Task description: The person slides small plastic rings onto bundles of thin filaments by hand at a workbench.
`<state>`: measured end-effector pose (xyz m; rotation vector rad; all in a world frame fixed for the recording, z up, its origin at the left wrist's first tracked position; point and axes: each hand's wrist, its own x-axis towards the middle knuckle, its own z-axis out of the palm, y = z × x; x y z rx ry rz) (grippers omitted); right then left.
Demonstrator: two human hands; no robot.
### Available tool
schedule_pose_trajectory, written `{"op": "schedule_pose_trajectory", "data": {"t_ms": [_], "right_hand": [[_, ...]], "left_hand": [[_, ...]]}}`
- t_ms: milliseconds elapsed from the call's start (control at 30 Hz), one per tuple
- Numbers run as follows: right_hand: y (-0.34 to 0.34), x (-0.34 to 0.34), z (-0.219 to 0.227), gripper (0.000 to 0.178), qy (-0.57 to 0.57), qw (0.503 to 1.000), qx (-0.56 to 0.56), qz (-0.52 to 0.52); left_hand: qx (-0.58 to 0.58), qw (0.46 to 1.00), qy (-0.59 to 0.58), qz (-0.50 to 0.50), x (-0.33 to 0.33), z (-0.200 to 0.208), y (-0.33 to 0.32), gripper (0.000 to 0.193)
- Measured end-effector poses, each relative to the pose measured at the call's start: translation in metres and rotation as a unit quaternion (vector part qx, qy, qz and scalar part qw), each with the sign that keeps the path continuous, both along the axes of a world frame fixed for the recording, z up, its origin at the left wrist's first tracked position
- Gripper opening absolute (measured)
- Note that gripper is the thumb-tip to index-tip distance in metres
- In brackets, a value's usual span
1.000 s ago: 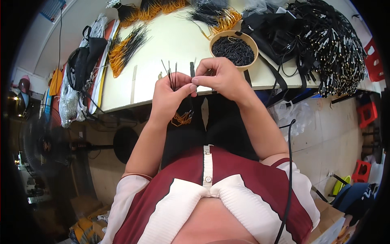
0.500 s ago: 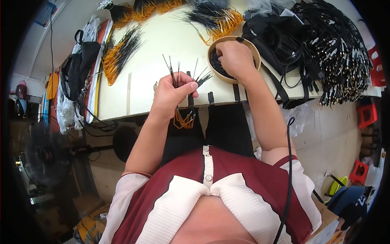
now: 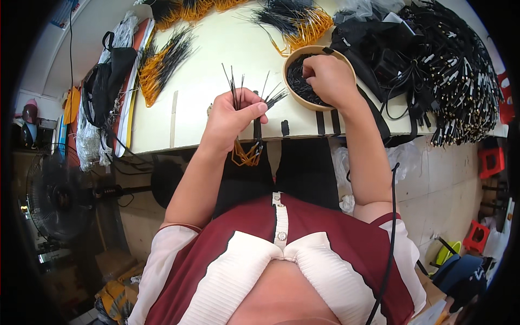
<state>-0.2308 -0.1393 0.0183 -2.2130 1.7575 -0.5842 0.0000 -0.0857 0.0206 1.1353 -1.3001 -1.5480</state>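
Observation:
My left hand (image 3: pixel 232 116) is closed round a bundle of thin wires (image 3: pixel 247 157). Their dark ends fan out above the fingers, while the orange looped ends hang below, past the table's front edge. To the right, my right hand (image 3: pixel 335 81) reaches into a round tan bowl (image 3: pixel 311 105). Its fingers are bent together over many small black tube-like pieces (image 3: pixel 297 77) inside. The fingertips are partly hidden, so I cannot make out what is between them.
Several more black-and-orange wire bundles lie on the pale table (image 3: pixel 216 59), one bundle (image 3: pixel 162 65) at left. Black bags (image 3: pixel 374 49) and a big heap of black cables (image 3: pixel 460 81) crowd the right. White cords (image 3: pixel 89 124) hang at left, above a fan (image 3: pixel 62 195).
My right hand has shifted slightly within the bowl, uncovering more of the black pieces. The left hand keeps its hold on the wires. The whole view has shifted slightly.

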Motion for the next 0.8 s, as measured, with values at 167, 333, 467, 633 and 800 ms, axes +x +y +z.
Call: {"op": "schedule_pose_trajectory", "data": {"t_ms": [167, 333, 467, 633, 800], "right_hand": [[-0.001, 0.006, 0.005, 0.007, 0.052, 0.999, 0.001, 0.004], [-0.001, -0.001, 0.003, 0.012, -0.127, 0.988, -0.082, -0.029], [-0.001, -0.002, 0.003, 0.018, -0.289, 0.956, -0.036, 0.025], [0.006, 0.026, 0.015, 0.011, -0.564, 0.818, 0.008, 0.111], [0.008, 0.044, 0.02, 0.011, -0.632, 0.76, 0.02, 0.15]], "left_hand": [[-0.037, 0.999, -0.02, 0.019, 0.008, 0.005, 0.0, 0.007], [-0.047, 0.998, -0.037, 0.029, 0.014, 0.008, -0.002, 0.008], [-0.042, 0.997, -0.049, 0.031, 0.016, 0.011, -0.005, 0.009], [-0.011, 0.999, -0.047, -0.002, 0.017, 0.022, -0.007, 0.008], [-0.001, 1.0, -0.021, -0.014, 0.017, 0.021, -0.004, 0.011]]}}
